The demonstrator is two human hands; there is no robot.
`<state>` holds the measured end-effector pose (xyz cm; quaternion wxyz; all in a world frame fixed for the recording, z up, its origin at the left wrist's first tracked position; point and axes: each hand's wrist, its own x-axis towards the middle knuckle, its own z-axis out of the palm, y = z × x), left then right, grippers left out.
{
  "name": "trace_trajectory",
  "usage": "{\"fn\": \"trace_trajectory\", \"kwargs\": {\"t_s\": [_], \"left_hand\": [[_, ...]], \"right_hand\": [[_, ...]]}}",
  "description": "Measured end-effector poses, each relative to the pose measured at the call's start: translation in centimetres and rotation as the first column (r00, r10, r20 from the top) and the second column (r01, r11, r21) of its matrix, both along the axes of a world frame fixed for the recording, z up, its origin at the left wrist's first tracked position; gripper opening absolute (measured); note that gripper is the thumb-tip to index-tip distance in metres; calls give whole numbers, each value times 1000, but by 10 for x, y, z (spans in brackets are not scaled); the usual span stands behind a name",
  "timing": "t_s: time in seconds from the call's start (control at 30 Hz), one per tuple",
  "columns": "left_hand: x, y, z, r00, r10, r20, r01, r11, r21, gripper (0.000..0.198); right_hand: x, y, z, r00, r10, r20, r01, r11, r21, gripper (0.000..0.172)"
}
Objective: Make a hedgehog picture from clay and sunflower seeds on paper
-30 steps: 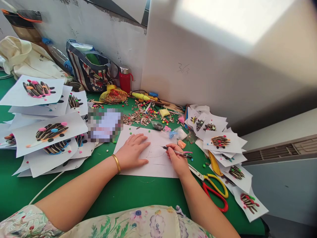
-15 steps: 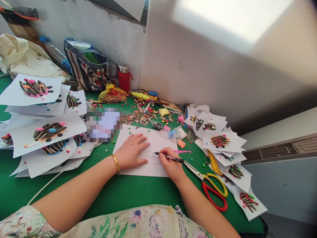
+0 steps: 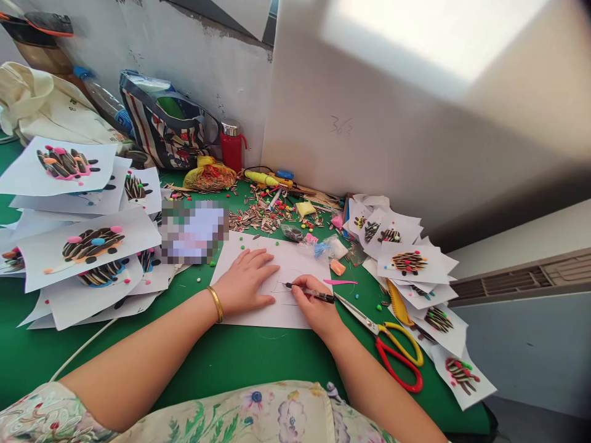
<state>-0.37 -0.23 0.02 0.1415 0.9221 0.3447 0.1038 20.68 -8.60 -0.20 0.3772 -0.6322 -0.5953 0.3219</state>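
Surface: green tabletop (image 3: 184, 351), sunflower-seed shells (image 3: 258, 216) along far edge
Room: white wall (image 3: 351, 123) behind
Left hand (image 3: 244, 283): open, flat on paper sheet (image 3: 281, 317)
Right hand (image 3: 314, 307): closed around black pen (image 3: 310, 293)

A gold bangle (image 3: 215, 304) and floral cream sleeves (image 3: 46, 415).

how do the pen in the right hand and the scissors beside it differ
The pen is slim and dark, while the scissors have metal blades and one red and one yellow loop handle. The right hand grips the pen, tip on the paper; the scissors lie untouched on the green table. Both are long, narrow and pointed.
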Motion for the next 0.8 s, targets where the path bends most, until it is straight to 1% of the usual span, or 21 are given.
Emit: {"fn": "trace_trajectory", "kwargs": {"t_s": [0.23,0.37,0.53,0.67,0.8], "left_hand": [[-1,0,-1,1000,-6,8,6,1000,-5,72],[-1,0,-1,1000,-3,25,4,1000,-12,72],[-1,0,0,1000,1,29,0,1000,-23,72],[-1,0,-1,999,-1,33,1,1000,-22,72],[-1,0,-1,1000,-4,19,4,1000,-7,72]], "right_hand": [[1,-1,1,999,9,-35,-10,1000,-20,12],[1,-1,2,1000,-7,-22,6,999,-40,13],[-1,-2,6,998,-36,-43,36,999,-8,13],[-4,-3,6,997,-21,-70,20,1000,-11,12],[-5,-3,4,999,-24,-34,23,1000,-8,12]]}}
